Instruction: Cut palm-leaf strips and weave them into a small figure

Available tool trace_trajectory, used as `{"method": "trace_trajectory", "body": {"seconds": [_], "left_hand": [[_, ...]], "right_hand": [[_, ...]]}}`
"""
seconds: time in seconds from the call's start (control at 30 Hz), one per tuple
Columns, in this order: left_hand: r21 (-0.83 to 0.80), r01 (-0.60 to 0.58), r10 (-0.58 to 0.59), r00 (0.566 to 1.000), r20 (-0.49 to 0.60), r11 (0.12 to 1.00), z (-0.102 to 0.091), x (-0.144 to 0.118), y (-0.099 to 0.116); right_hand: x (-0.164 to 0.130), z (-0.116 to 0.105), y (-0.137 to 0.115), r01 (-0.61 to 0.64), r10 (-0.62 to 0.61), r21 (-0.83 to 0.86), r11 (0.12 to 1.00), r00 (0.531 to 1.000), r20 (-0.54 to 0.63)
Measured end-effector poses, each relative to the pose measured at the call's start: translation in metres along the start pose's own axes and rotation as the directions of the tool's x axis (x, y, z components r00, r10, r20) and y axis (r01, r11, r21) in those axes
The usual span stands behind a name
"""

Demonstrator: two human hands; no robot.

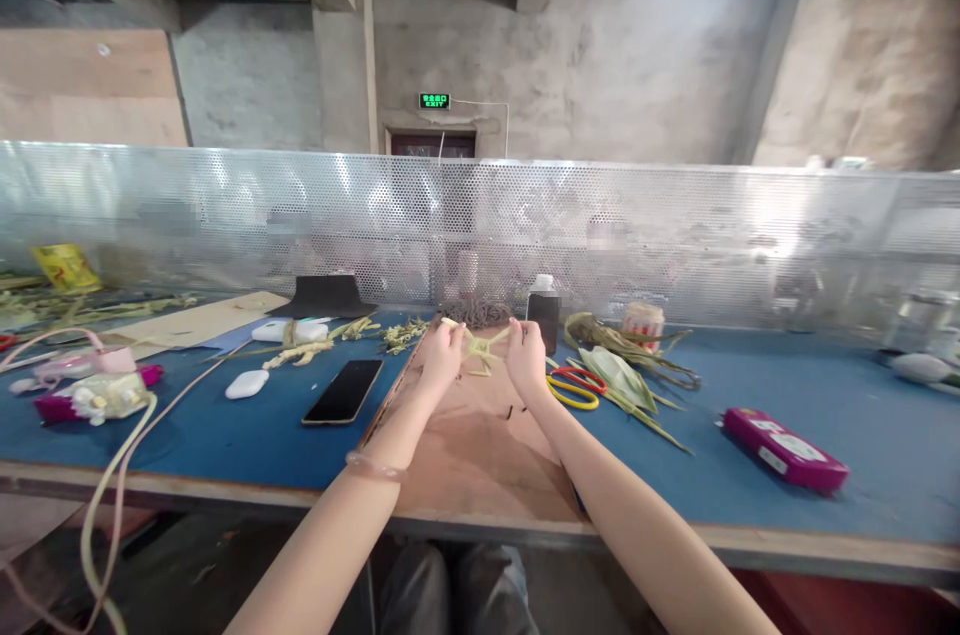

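Odds and ends on a blue counter (pixel 862 415)

A black phone (pixel 343 391) lies left of a brown board (pixel 480 455); yellow-and-red scissors (pixel 574 387) and a magenta box (pixel 784 448) lie right, before a perforated metal screen (pixel 675 225).

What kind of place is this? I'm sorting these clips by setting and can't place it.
Probably a craft workbench in a bare workshop or factory hall. Both hands, left hand and right hand, hold a woven leaf piece over a blue table; behind stand a perforated metal screen, raw concrete walls and an exit sign.
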State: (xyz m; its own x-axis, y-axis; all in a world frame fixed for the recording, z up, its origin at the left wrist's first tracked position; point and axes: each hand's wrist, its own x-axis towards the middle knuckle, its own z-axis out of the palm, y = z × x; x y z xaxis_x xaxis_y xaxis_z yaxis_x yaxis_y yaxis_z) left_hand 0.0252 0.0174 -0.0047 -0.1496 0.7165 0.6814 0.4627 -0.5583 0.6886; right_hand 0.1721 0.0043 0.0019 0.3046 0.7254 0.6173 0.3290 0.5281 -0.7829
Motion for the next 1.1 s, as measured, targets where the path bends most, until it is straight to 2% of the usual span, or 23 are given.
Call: {"method": "trace_trajectory", "body": {"seconds": [0.2, 0.27, 0.33, 0.37, 0.43, 0.5, 0.7, 0.8, 1.0, 1.1], "left_hand": [[-0.015, 0.041, -0.041, 0.999, -0.002, 0.999, 0.001, -0.001, 0.002], [-0.082, 0.072, -0.068, 0.996, 0.050, 0.994, -0.001, -0.001, 0.005], [-0.172, 0.145, -0.119, 0.981, 0.155, 0.974, -0.003, -0.002, 0.009], [-0.212, 0.202, -0.153, 0.962, 0.227, 0.956, -0.004, -0.004, 0.012], [-0.255, 0.318, -0.203, 0.898, 0.391, 0.913, -0.006, -0.007, 0.018], [-0.281, 0.390, -0.215, 0.841, 0.497, 0.877, -0.008, -0.010, 0.022], [-0.334, 0.465, -0.142, 0.730, 0.668, 0.820, -0.009, -0.014, 0.024], [-0.337, 0.470, -0.151, 0.735, 0.661, 0.816, -0.008, -0.012, 0.021], [-0.409, 0.427, -0.158, 0.822, 0.547, 0.807, -0.008, -0.009, 0.019], [-0.400, 0.424, -0.167, 0.827, 0.537, 0.813, -0.007, -0.009, 0.018]], "right_hand": [[0.002, -0.003, 0.002, -0.011, 0.011, 0.006, 1.000, 1.000, -0.025], [0.001, -0.004, 0.001, 0.005, -0.005, 0.005, 1.000, 1.000, -0.003], [0.001, -0.004, 0.000, 0.019, -0.020, 0.010, 1.000, 0.999, 0.035], [0.000, -0.005, -0.002, 0.027, -0.028, 0.016, 1.000, 0.998, 0.057], [0.000, -0.005, -0.004, 0.042, -0.044, 0.033, 0.999, 0.994, 0.095], [-0.001, -0.006, -0.005, 0.040, -0.049, 0.066, 0.997, 0.990, 0.134], [-0.004, -0.005, -0.002, 0.020, -0.060, 0.143, 0.990, 0.957, 0.283], [-0.003, -0.004, 0.001, 0.068, -0.098, 0.115, 0.991, 0.956, 0.276], [0.002, -0.004, 0.004, 0.102, -0.104, 0.023, 0.995, 0.968, 0.229], [0.005, -0.005, 0.005, 0.111, -0.112, 0.019, 0.994, 0.964, 0.240]]}}
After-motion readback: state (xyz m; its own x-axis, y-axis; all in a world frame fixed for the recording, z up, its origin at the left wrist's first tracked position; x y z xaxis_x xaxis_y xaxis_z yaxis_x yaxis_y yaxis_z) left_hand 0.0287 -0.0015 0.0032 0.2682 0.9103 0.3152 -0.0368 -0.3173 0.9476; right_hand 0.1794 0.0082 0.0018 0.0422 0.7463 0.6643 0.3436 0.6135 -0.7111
